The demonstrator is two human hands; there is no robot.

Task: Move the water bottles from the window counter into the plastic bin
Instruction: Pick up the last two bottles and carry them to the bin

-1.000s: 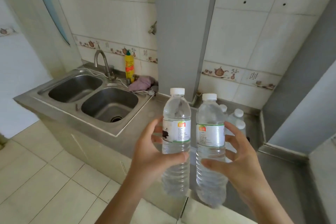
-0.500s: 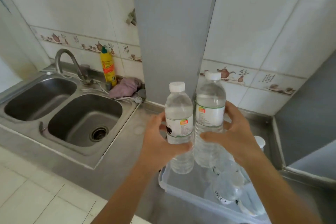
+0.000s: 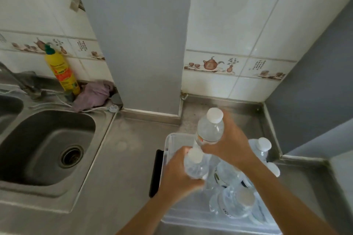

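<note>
Bottles [image 3: 232, 204] crowding bin's [image 3: 169, 140] right side

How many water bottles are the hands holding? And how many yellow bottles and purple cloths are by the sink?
Held water bottles: 2 (left bottle in left hand, right bottle in right hand)
Yellow bottle: 1
Purple cloth: 1
Total: 4

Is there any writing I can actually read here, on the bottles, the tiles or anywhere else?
Nothing reads clearly.
Yellow bottle: red label print, blurred.
Water bottle in the right hand: label too blurred.
Bottles in the bin: dark marks, illegible.
Wall tiles: small columns of characters, too small.
</note>
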